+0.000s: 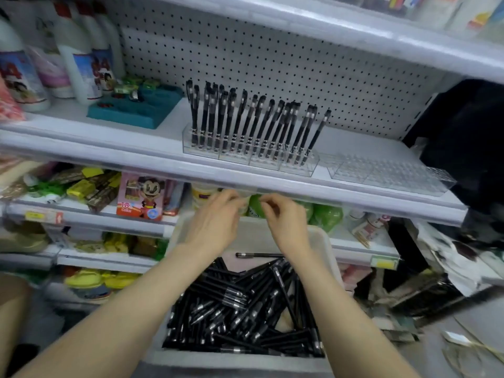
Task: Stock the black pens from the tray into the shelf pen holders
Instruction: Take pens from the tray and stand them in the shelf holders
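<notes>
In tray [325,242], black pens [245,309]; "18 Color" box [140,199]

1. Your left hand [215,222] and right hand [286,223] reach forward side by side, both forearms bare and extended.
2. Fingers curl inward, tips nearly meeting; blur hides whether they pinch anything.

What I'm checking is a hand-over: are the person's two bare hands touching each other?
Apart. The head view shows green packaging in the gap between the left hand and the right hand.
</notes>
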A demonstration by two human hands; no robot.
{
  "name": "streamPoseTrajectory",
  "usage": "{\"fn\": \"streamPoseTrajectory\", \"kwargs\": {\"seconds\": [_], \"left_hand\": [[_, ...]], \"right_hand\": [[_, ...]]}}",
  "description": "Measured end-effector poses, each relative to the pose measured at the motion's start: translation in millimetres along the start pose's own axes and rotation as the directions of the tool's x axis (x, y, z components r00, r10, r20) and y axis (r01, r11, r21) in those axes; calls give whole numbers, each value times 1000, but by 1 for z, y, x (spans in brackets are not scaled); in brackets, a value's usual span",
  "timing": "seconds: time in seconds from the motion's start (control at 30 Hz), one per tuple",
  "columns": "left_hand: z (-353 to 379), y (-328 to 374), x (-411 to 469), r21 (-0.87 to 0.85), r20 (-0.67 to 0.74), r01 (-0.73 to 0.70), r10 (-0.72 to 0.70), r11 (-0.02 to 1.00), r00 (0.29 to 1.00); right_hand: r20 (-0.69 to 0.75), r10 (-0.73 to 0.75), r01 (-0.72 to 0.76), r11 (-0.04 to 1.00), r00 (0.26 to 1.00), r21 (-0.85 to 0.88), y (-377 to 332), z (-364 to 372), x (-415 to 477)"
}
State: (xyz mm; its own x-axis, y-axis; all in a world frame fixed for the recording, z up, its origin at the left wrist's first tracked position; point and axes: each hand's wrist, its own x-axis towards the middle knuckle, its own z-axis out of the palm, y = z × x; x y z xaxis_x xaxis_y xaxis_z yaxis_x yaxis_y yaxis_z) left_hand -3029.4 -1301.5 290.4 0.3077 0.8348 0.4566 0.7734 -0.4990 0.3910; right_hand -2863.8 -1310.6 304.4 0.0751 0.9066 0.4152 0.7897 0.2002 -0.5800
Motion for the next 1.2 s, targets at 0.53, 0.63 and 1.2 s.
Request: {"fn": "streamPoseTrajectory", "kwargs": {"seconds": [0.53, 0.63, 1.2], "left_hand": [[46, -3, -45, 84, 33, 10, -12, 996, 999], [47, -3, -44, 96, 48, 10, -14, 995, 999], [28, 4, -39, -79, -44, 56, -60, 995, 997]], "right_hand": [[490, 91, 103, 929, 867, -355, 54, 44, -61], [521, 84, 122, 930, 849, -347, 55, 48, -59], [535, -72, 160, 980, 842, -120, 58, 32, -49]]}}
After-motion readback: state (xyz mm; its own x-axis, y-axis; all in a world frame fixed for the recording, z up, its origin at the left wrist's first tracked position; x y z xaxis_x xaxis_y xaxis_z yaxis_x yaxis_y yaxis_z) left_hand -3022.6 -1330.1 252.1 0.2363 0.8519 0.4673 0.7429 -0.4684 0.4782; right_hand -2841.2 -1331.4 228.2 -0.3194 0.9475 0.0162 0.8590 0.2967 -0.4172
